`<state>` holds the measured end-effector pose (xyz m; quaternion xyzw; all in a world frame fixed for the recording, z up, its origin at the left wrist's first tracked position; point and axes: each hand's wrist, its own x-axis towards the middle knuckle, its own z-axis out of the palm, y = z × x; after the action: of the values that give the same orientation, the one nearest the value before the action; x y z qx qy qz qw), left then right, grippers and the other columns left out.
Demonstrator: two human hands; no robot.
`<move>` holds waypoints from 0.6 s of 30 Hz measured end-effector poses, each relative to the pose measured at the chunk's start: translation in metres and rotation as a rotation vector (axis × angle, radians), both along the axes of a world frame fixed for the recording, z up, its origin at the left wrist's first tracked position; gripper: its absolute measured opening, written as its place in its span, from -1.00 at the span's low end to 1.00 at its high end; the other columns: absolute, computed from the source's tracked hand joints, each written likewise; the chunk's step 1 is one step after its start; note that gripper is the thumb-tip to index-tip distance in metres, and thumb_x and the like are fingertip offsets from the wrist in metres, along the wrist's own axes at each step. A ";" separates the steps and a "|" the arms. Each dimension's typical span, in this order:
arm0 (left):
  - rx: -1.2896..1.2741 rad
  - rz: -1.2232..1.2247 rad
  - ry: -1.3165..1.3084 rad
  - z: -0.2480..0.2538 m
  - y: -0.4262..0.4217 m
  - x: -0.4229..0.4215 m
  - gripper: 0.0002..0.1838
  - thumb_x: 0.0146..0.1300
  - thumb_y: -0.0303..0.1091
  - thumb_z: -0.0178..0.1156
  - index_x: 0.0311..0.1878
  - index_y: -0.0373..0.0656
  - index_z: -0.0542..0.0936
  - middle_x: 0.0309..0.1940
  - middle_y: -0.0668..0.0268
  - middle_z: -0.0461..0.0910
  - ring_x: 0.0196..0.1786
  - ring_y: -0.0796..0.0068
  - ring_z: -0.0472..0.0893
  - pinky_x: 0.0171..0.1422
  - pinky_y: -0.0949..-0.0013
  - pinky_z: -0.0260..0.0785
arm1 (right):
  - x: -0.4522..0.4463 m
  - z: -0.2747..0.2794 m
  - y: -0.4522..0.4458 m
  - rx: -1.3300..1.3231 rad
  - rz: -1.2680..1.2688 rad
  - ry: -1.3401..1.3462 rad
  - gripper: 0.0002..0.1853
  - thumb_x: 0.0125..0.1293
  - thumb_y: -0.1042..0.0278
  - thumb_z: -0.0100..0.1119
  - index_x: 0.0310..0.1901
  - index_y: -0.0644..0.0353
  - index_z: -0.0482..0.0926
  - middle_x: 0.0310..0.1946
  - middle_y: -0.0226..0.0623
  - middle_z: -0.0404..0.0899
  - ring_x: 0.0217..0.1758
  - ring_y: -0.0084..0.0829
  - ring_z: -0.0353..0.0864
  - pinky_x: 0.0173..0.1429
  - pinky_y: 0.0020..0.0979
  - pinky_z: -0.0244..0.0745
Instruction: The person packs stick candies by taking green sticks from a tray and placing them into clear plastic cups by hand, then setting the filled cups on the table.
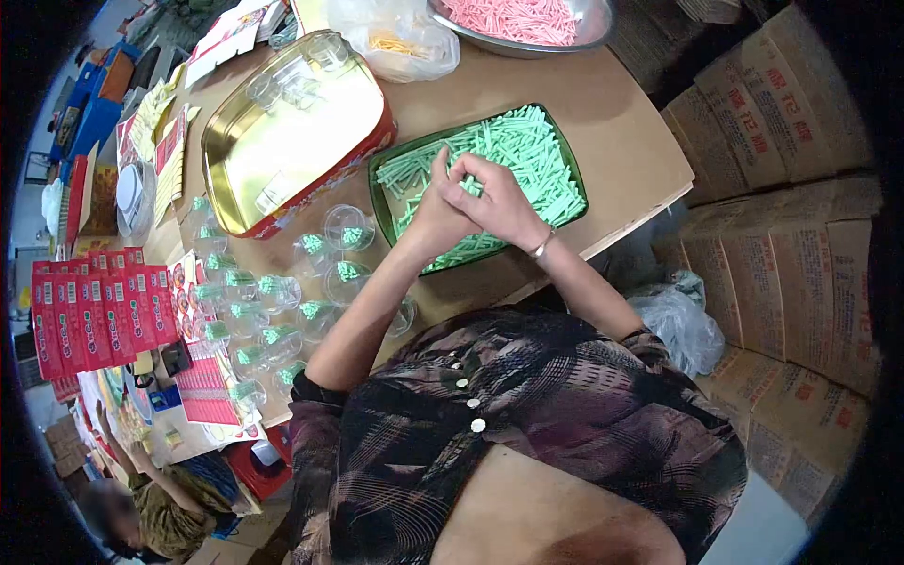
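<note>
My left hand (438, 217) and my right hand (502, 201) meet over a dark green tray (576, 202) filled with short mint-green sticks (527, 141). The right hand's fingers are curled in against the left hand, and the right wrist wears a bracelet. Both hands look closed; whatever lies between them is hidden. Just left of the tray, several clear plastic cups (348, 229) hold small bundles of the same green sticks.
A large gold-lined tin (221, 179) with clear cups inside stands behind the cups. Beyond are a plastic bag (414, 61) and a metal bowl (593, 33) of pink sticks. Pink-red packets (104, 315) lie left. Cardboard boxes (772, 264) stack right. Another person (165, 508) sits lower left.
</note>
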<state>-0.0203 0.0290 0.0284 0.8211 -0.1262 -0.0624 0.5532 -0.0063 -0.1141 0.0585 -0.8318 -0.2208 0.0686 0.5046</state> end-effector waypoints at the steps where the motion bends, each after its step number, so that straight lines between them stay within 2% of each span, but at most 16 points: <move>1: 0.001 0.007 0.000 0.003 0.001 -0.001 -0.17 -0.08 -0.38 0.37 0.29 -0.43 0.26 0.09 -0.13 0.45 0.04 0.16 0.54 0.08 0.37 0.43 | 0.000 -0.002 0.003 0.001 0.007 0.000 -0.70 0.30 0.30 0.15 0.00 0.26 0.56 -0.27 -0.39 0.57 -0.30 -0.51 0.48 -0.11 -0.51 0.39; 5: -0.119 0.092 0.149 0.018 0.000 -0.002 -0.05 -0.08 -0.30 0.42 0.37 -0.40 0.17 0.27 -0.20 0.28 0.29 0.06 0.38 0.35 0.24 0.27 | 0.001 -0.017 0.009 0.279 -0.208 -0.130 -0.81 0.30 0.44 0.12 -0.10 0.27 0.60 -0.35 -0.43 0.53 -0.35 -0.55 0.43 -0.18 -0.54 0.38; 11: -0.141 0.113 0.025 0.005 0.001 -0.014 -0.10 0.04 -0.25 0.39 0.39 -0.37 0.16 0.23 -0.13 0.32 0.24 0.10 0.40 0.31 0.24 0.29 | 0.006 -0.022 -0.005 0.402 -0.316 -0.143 -0.79 0.29 0.51 0.11 -0.04 0.25 0.58 -0.35 -0.43 0.53 -0.34 -0.58 0.45 -0.19 -0.55 0.39; 15: 0.024 0.246 -0.367 0.013 -0.014 -0.024 -0.35 0.23 -0.26 0.25 0.31 -0.35 0.26 0.06 0.02 0.47 -0.01 0.22 0.53 0.06 0.32 0.41 | 0.000 -0.013 0.003 0.562 -0.324 -0.024 -0.79 0.36 0.45 0.05 -0.03 0.24 0.57 -0.35 -0.43 0.53 -0.31 -0.60 0.46 -0.15 -0.54 0.39; 16: 0.024 0.252 -0.369 0.017 -0.018 -0.026 -0.35 0.23 -0.26 0.25 0.31 -0.35 0.26 0.06 0.02 0.47 -0.01 0.22 0.53 0.06 0.32 0.41 | -0.002 -0.012 0.006 0.562 -0.318 -0.024 -0.79 0.36 0.45 0.05 -0.03 0.24 0.57 -0.35 -0.43 0.53 -0.31 -0.60 0.46 -0.15 -0.54 0.39; 18: -0.206 0.375 -0.213 0.027 -0.031 -0.029 -0.53 0.30 -0.29 0.19 0.18 -0.32 0.35 -0.04 0.11 0.50 -0.15 0.34 0.51 -0.03 0.37 0.41 | -0.008 -0.008 0.013 0.538 -0.333 -0.042 -0.79 0.38 0.42 0.01 -0.02 0.24 0.55 -0.32 -0.40 0.56 -0.31 -0.57 0.47 -0.19 -0.53 0.40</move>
<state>-0.0497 -0.0016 0.0552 0.7712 -0.0348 0.1416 0.6197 -0.0143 -0.1011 0.0504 -0.6943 -0.1023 -0.0932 0.7063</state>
